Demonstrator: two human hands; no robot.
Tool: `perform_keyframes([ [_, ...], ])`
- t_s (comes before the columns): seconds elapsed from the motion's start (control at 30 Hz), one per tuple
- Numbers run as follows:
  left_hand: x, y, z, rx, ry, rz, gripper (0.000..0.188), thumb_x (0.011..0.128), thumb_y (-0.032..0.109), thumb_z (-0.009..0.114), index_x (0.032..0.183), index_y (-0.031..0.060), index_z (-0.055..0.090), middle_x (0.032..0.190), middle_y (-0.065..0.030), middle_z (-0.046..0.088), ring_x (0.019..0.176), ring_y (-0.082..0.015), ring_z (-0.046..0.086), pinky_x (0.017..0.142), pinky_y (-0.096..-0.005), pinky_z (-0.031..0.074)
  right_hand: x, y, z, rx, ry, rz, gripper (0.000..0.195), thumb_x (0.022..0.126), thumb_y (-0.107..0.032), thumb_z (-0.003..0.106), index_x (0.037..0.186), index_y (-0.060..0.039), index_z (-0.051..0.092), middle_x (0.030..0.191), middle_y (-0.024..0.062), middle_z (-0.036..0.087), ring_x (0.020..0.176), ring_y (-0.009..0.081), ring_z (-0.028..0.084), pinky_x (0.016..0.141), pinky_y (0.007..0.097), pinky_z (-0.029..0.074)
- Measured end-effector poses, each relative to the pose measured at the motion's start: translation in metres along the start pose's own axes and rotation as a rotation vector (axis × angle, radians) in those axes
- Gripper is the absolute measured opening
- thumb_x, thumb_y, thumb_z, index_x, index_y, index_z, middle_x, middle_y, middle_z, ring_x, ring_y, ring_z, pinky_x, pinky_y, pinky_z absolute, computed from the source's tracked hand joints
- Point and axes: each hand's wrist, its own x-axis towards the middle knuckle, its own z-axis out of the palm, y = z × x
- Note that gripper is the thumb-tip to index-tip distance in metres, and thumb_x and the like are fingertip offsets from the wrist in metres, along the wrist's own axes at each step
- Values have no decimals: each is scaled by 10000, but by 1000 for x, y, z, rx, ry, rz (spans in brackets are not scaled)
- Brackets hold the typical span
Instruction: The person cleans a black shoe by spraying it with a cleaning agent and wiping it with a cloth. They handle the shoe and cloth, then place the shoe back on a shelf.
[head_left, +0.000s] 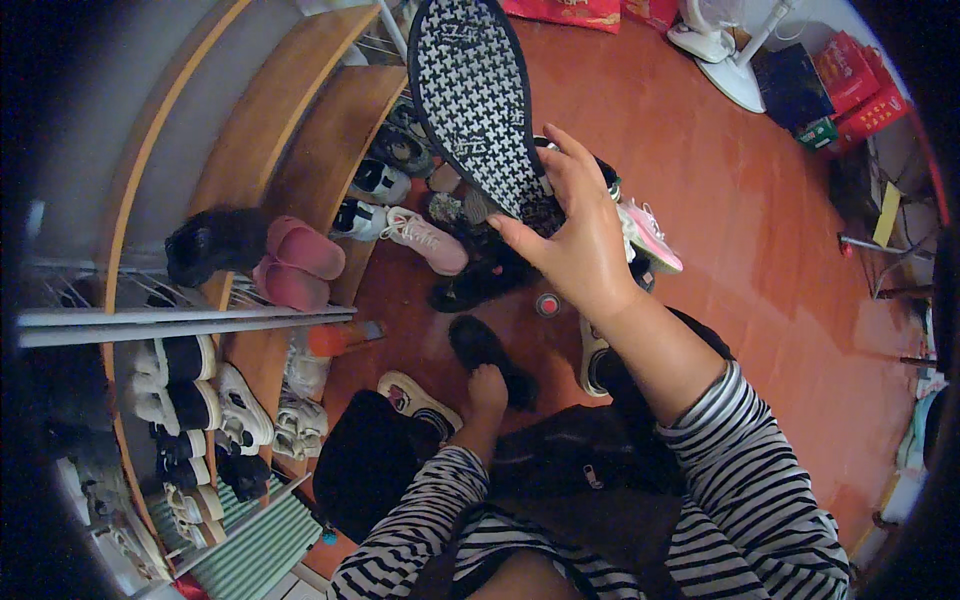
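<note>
My right hand (581, 232) is raised in front of me and grips the lower end of a shoe insole (472, 97). The insole has a black-and-white houndstooth face and a dark edge. Low near my knees, my left hand (489, 386) is closed at a black shoe (480, 341) by the floor, its fingertips hidden. Beyond that shoe lie other dark footwear (480, 285) and a pink lace-up sneaker (427, 240). A pink-and-white sneaker (651, 234) shows behind my right wrist. Between my feet stands a small round container (548, 304) with a red centre.
A wooden shoe rack (300, 97) with metal rails (187, 319) lines the left side. Pink slippers (300, 262) and fleece-lined shoes (176, 382) sit on it. An orange item (341, 339) lies beside it. A white fan base (731, 82) and red boxes (862, 97) stand far right.
</note>
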Motion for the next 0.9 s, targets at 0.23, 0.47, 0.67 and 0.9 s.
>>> perform_keyframes([
  [0.23, 3, -15, -35, -41, -23, -149, 138, 829, 73, 497, 877, 28, 618, 934, -153, 616, 897, -312, 624, 775, -425, 520, 2, -11, -2, 145, 5, -48, 645, 644, -115, 785, 1165, 42, 441, 1300, 251, 412, 1184, 419, 439, 996, 426, 383],
  [0.47, 6, -39, -163, -149, 32, -297, 177, 854, 97, 462, 938, 6, 589, 974, -201, 616, 907, -377, 611, 784, -465, 504, -4, -16, -10, 250, 63, -46, 584, 673, -103, 775, 1170, 16, 492, 1260, 173, 482, 1134, 306, 515, 954, 365, 430],
  [0.67, 2, -51, -311, -147, 543, -17, 207, 906, 181, 481, 866, -8, 554, 859, -218, 587, 821, -400, 567, 730, -479, 456, -6, 0, -12, 709, -339, 266, 595, 795, -289, 723, 1255, -19, 457, 974, 130, 627, 879, 160, 591, 750, 292, 479],
  [0.9, 13, -46, -349, -275, 746, -8, 170, 881, 138, 502, 816, -11, 552, 848, -209, 588, 832, -397, 563, 740, -482, 450, -3, 17, -37, 498, -859, 460, 359, 859, -293, 656, 1040, 17, 644, 829, 20, 633, 766, 105, 559, 681, 252, 458],
])
